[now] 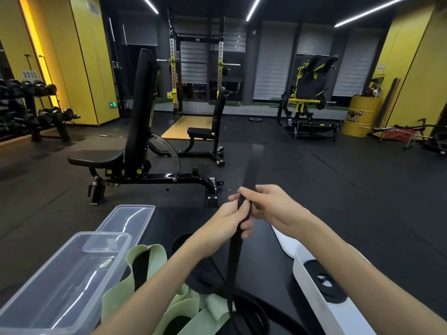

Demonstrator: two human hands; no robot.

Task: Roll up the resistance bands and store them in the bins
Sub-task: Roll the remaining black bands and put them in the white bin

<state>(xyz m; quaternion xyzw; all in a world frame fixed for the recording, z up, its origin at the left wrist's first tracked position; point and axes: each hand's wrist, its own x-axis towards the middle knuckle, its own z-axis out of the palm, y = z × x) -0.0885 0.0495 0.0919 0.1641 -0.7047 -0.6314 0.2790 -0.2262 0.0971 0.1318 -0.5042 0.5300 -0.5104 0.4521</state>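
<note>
A long black resistance band (250,170) stands up in front of me and hangs down to the dark table. My left hand (226,220) grips it from the left, fingers curled round the strap. Just above and to the right, my right hand (271,204) pinches the same band. A pale green band (154,281) lies crumpled on the table below my left forearm, with more black bands (246,315) beside it. A clear plastic bin (60,284) sits at the lower left. A white bin (314,288) at the right holds a rolled black band (324,281).
The clear bin's lid (128,221) lies behind it. Two black adjustable benches (135,131) stand on the dark floor ahead, a squat rack (198,68) behind them, a dumbbell rack (31,105) at the left and a yellow drum (360,116) at the right.
</note>
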